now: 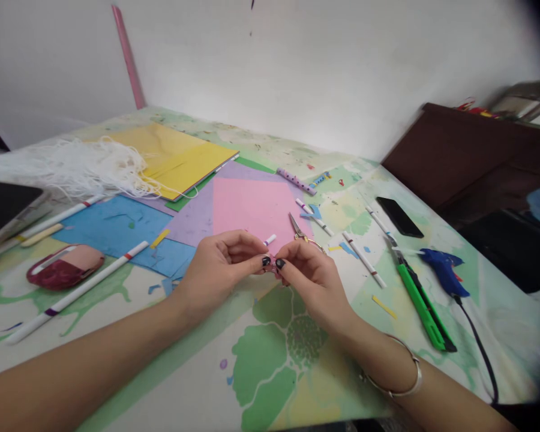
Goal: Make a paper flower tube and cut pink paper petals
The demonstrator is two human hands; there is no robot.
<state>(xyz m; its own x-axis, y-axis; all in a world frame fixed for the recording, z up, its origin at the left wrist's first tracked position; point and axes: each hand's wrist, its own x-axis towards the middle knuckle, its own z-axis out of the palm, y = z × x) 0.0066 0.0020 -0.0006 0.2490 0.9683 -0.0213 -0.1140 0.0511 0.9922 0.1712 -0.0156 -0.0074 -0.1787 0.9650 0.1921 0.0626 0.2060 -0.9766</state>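
Note:
Both hands meet above the near middle of the table, fingertips almost touching. Between them is a small pink piece [271,264], mostly covered by the fingers; its exact shape is hard to make out. My left hand [227,261] pinches it from the left with thumb and forefinger. From the right, my right hand [312,276] pinches it the same way. Just beyond the hands lies a pink sheet [252,207] on top of a purple sheet [189,216]. Small scissors [297,225] with gold handles rest on the sheets, partly behind my right hand.
On the right lie a green cutter [425,306], a blue glue gun [445,270] with its cord, a phone [399,216] and several white sticks [364,260]. Leftward are white string [81,165], yellow sheets [184,162], blue sheets [117,228] and a maroon-pink case [65,266].

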